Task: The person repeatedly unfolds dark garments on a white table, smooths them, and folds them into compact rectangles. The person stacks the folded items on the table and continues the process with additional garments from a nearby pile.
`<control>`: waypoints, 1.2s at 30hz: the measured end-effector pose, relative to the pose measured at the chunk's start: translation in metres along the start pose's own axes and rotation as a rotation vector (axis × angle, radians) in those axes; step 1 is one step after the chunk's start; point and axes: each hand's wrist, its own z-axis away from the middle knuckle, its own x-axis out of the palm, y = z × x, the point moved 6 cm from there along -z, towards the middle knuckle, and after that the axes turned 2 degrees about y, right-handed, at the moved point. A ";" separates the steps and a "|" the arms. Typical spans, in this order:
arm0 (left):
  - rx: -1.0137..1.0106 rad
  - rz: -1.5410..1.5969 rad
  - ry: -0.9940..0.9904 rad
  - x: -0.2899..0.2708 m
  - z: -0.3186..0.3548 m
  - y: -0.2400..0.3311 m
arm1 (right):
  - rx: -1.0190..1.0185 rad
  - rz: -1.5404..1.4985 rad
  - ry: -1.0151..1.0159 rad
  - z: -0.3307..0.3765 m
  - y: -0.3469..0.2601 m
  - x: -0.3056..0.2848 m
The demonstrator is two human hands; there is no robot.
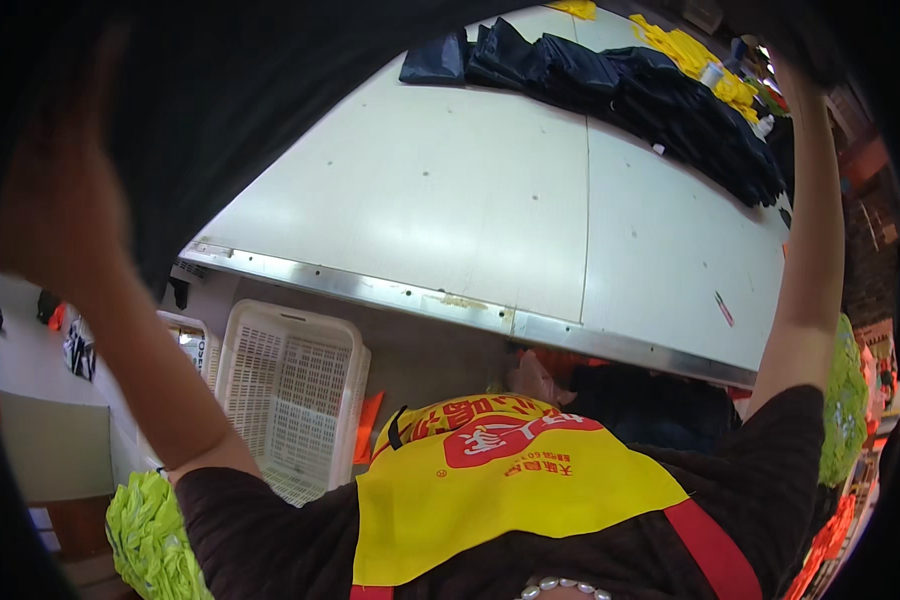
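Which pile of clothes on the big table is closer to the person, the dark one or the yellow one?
The dark navy pile is closer. It lies spread across the white table, while the yellow pile sits behind it, along the table's far edge.

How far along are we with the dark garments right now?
Looks done: a row of dark garments lies along the far side of the white table. In hand: left hand and right hand are raised, holding a dark fabric overhead. Left: the near tabletop holds no garment yet; only a pen lies there.
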 end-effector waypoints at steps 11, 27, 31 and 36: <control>0.003 0.674 -0.933 0.181 0.399 0.207 | 0.294 1.072 -0.682 0.312 0.290 -0.250; -0.553 -0.336 -0.934 0.217 0.441 -0.029 | 0.196 0.790 -0.865 0.442 0.241 0.013; -1.327 -0.489 -0.967 0.167 0.471 -0.215 | 0.270 0.808 -0.940 0.435 0.242 0.008; -1.127 -0.479 -0.641 0.170 0.476 -0.314 | 0.336 0.898 -0.982 0.427 0.239 0.007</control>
